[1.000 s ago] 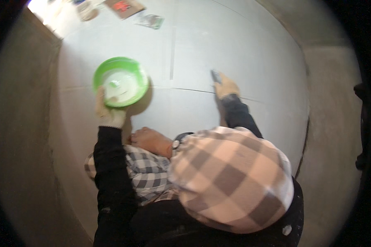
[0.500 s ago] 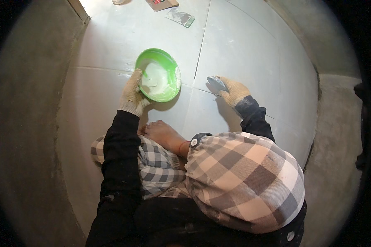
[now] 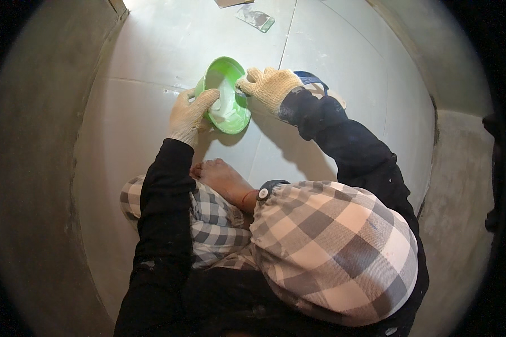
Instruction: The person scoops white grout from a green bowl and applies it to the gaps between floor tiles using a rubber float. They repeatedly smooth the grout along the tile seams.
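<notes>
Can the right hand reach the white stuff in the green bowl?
Probably yes: the right hand is at the rim of the green bowl, whose tilted opening leaves the white stuff exposed.

Cam: head-worn, L of 2 fisheyes | dir: steep down, slightly fwd | dist: knee (image 3: 337, 253) v. close, L hand (image 3: 190, 116), R hand (image 3: 272, 88) + bowl (image 3: 229, 115) farther, upper ctr | wide: floor (image 3: 126, 132) betw. L wall (image 3: 36, 146) & R wall (image 3: 458, 168), edges bent

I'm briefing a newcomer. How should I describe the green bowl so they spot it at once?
Over the pale floor, just beyond the bare foot, the gloved left hand grips a tipped bowl with white material inside. Its deep shape and bright green colour set it apart from the flat, phone-like thing farther off.
</notes>
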`<state>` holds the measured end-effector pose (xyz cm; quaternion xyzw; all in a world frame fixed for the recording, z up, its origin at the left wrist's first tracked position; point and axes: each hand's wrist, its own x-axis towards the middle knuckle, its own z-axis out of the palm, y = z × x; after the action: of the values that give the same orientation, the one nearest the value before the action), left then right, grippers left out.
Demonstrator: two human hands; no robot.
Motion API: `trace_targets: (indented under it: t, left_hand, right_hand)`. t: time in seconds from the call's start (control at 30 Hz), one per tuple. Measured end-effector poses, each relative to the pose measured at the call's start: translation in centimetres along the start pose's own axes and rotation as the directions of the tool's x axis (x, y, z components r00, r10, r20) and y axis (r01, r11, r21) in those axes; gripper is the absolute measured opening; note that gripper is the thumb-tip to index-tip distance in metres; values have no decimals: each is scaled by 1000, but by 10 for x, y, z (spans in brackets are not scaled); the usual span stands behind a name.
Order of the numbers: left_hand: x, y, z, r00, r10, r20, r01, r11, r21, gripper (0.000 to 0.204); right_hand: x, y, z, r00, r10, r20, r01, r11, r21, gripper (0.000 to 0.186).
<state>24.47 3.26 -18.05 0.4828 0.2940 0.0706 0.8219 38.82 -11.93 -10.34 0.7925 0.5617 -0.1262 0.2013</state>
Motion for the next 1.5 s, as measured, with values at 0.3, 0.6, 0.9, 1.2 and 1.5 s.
trace_targets:
  t: [0.3,0.6,0.9,1.2,1.5]
  left_hand:
    - [7,-32,5,980,194,-54,-172,946,276,64]
    - [19,-3,-20,939,200,-280,-184,979,84,73]
    - [17,5,-22,946,233,-224,-271,950,-157,70]
    - [22,1,-28,949,174,-261,-208,972,-109,66]
    - [22,0,-34,967,143,-213,-184,966,-184,62]
  right_hand:
    - [-2,-1,15,958,-94,272,16,961,277,35]
    - [-107,71,43,923,86,374,-380,60,923,61]
    - [-126,26,78,906,403,134,-386,652,653,51]
    - [-104,-33,99,942,334,26,-334,934,124,38]
    - [-98,13,51,999,48,2,-48,997,-63,27]
